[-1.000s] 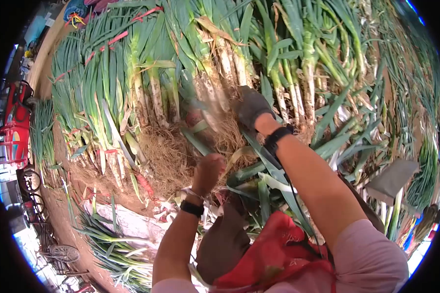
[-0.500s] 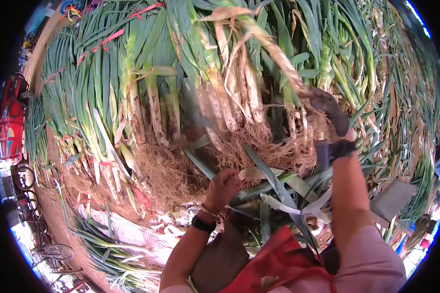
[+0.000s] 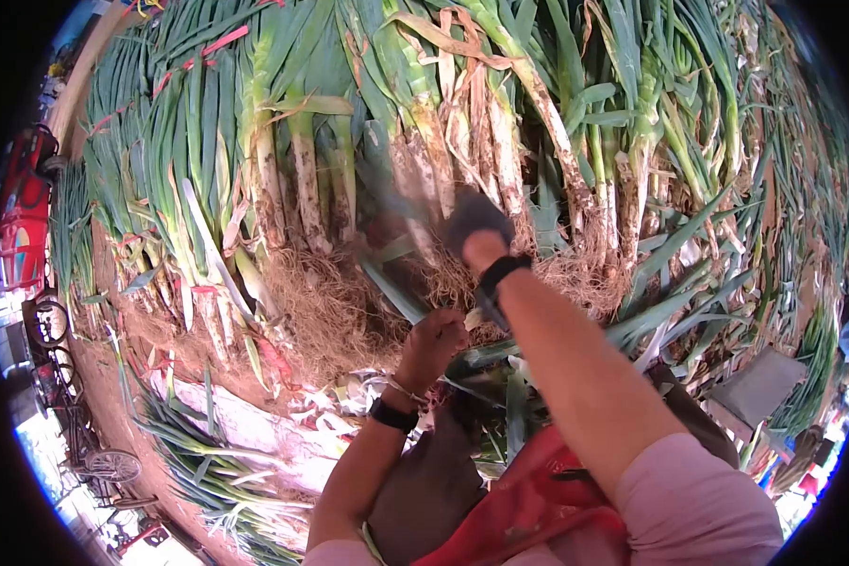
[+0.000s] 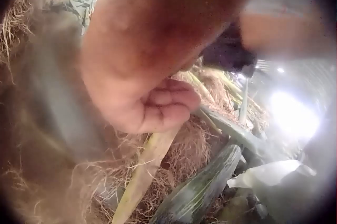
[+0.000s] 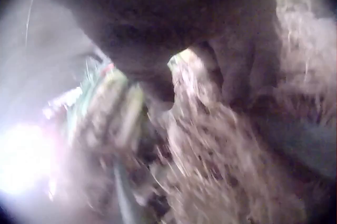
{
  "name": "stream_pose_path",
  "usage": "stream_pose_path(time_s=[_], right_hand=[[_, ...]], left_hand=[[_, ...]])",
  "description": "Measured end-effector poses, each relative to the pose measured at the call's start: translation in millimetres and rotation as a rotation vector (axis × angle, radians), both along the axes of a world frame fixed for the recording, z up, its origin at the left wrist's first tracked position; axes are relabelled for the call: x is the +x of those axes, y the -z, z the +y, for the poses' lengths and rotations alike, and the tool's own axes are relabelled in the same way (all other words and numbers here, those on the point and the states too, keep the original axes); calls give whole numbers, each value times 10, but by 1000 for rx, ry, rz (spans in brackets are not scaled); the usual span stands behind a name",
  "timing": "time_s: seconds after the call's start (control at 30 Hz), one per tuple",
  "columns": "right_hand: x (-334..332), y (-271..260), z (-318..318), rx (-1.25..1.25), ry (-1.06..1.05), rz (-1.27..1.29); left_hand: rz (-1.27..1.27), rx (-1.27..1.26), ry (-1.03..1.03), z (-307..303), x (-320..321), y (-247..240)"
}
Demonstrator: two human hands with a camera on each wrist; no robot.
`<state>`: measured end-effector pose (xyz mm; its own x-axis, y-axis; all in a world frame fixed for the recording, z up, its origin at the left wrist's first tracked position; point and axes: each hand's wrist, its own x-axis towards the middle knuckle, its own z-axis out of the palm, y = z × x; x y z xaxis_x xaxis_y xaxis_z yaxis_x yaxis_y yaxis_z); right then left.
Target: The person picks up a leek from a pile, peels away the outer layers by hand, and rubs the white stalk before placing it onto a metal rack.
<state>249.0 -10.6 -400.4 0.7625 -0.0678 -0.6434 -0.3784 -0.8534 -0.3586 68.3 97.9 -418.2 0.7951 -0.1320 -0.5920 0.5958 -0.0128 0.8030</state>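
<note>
My gloved right hand (image 3: 481,222) reaches in among the leeks, low at their root ends and blurred. In the right wrist view its dark fingers (image 5: 253,71) curl round a leek (image 5: 189,79), whose shaggy roots hang below. More leeks (image 3: 505,156) with soil-stained white shanks stand just beyond it. My bare left hand (image 3: 434,344) stays low in front of the row, fingers folded toward the palm. Beneath it in the left wrist view lie a yellowed leaf (image 4: 150,166), a broad green leaf (image 4: 197,187) and tangled roots.
Tied leeks (image 3: 184,132) with red bands stack up on the left. A root mass (image 3: 316,311) sticks out in front. Cut leaves and a pale sack (image 3: 245,429) lie lower left, and a grey box-like object (image 3: 755,387) stands at right.
My right hand carried a leek to the right half a second ago; that leek now leans there and the hand has swung back left. My left hand moved slightly right and then stayed about there.
</note>
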Motion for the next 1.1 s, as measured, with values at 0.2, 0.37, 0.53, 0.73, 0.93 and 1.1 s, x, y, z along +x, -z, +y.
stream_pose_path(time_s=[0.2, 0.37, 0.53, 0.73, 0.93, 1.1], right_hand=[[144, -621, -1526, 1056, 237, -172], [236, -288, -1720, 606, -217, -442], [246, -584, -1392, 770, 197, -186], [223, -226, -1762, 179, -119, -491], [-391, -629, -554, 936, 36, 206], [-1034, -309, -712, 781, -108, 107]], left_hand=[[-198, 203, -200, 263, 35, 294], [-343, 331, -243, 131, 393, 1025], [58, 286, -59, 95, 892, 383], [-192, -179, -396, -107, 945, -117], [-125, -104, -186, -317, 470, -425], [67, -83, 301, -18, -62, -646]])
